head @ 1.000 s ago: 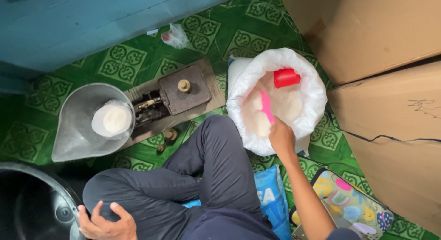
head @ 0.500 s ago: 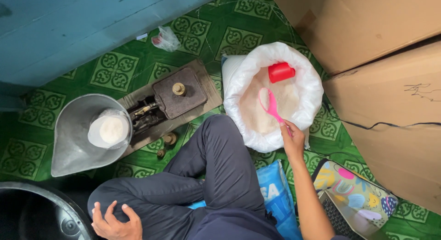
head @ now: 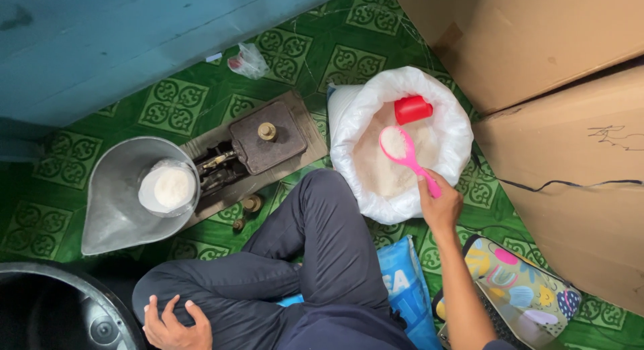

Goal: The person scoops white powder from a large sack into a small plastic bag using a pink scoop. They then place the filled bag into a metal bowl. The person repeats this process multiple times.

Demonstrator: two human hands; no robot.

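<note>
Right hand (head: pixel 439 206): fingers clamped on pink scoop (head: pixel 402 152), loaded w/ white powder, above sack (head: pixel 365 108). Left hand (head: pixel 176 326): fingers apart, flat on knee.

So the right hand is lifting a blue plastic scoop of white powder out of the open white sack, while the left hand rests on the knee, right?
Not quite: the head view shows the plastic scoop is pink, not blue. The right hand does hold it, loaded with white powder, over the open white sack, and the left hand rests on the knee.
</note>
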